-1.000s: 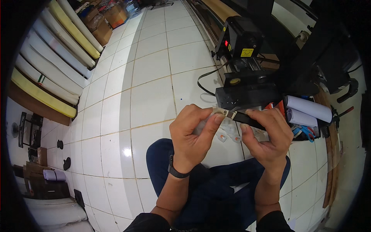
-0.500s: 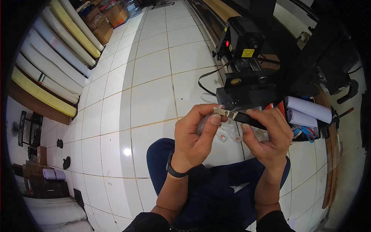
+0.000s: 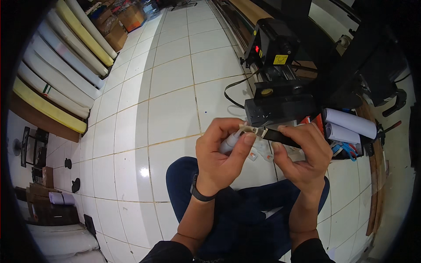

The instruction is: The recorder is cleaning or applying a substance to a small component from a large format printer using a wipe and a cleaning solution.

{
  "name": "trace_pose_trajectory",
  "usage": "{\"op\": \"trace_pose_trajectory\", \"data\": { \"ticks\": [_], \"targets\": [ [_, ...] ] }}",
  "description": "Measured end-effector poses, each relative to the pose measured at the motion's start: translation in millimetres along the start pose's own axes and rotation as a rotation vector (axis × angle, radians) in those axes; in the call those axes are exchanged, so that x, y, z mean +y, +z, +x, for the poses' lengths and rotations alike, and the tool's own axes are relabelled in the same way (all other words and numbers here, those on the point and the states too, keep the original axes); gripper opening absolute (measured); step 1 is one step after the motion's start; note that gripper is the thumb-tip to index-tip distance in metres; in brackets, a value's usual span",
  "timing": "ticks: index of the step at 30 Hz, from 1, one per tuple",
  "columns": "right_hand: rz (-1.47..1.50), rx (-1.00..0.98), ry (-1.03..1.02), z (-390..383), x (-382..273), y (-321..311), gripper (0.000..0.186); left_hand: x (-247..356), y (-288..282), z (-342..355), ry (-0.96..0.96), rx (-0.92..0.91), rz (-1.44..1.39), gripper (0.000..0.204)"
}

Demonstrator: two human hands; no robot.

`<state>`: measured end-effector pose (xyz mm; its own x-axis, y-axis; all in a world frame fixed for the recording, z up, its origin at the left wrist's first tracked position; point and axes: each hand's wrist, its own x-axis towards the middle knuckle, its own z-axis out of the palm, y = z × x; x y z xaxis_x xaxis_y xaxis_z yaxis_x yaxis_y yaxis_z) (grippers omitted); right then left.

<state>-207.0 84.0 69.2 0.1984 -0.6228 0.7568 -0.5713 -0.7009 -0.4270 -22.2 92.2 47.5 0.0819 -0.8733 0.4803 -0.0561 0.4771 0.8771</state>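
My left hand (image 3: 221,151) is closed, its thumb and forefinger pinching the pale, silvery end (image 3: 254,130) of a narrow piece. A whitish, bottle-like object (image 3: 228,143) shows in the hollow of the same hand, partly hidden by the fingers. From the right, my right hand (image 3: 307,153) grips the long black part (image 3: 280,136) of the narrow piece between thumb and fingers. Its exact kind is not clear. Just beyond and below the hands, small whitish pieces with orange spots (image 3: 262,155) rest on the floor, partly covered.
A black machine (image 3: 276,65) with a red light stands ahead on the right. Beside it are white paper rolls (image 3: 351,125) and blue-handled scissors (image 3: 346,151). Long material rolls (image 3: 61,74) line the left side; cardboard boxes (image 3: 131,18) sit far back on white floor tiles (image 3: 171,116).
My left hand has shifted slightly left and turned, so more of the whitish bottle-like object shows. The pale end between the hands has tilted a little. My right hand has barely moved.
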Motion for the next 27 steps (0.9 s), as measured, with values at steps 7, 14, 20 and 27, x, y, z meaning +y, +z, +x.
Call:
{"op": "trace_pose_trajectory", "data": {
  "ticks": [7,14,20,27],
  "targets": [
    [-0.018,0.001,0.001,-0.6,0.3,-0.9,0.029,1.5,-2.3,0.8,-0.084,-0.054,-0.235,0.018],
    [0.016,0.002,0.006,0.4,-2.0,0.8,0.029,3.7,-5.3,-0.9,-0.037,-0.053,-0.138,0.017],
    [0.044,0.029,-0.009,0.3,-3.0,3.1,0.030,-4.3,-6.6,-1.3,0.101,-0.017,0.025,0.015],
    [0.007,0.039,-0.039,2.2,1.1,1.7,0.032,3.5,-0.4,-0.4,-0.003,-0.036,-0.028,0.015]
  ]
}}
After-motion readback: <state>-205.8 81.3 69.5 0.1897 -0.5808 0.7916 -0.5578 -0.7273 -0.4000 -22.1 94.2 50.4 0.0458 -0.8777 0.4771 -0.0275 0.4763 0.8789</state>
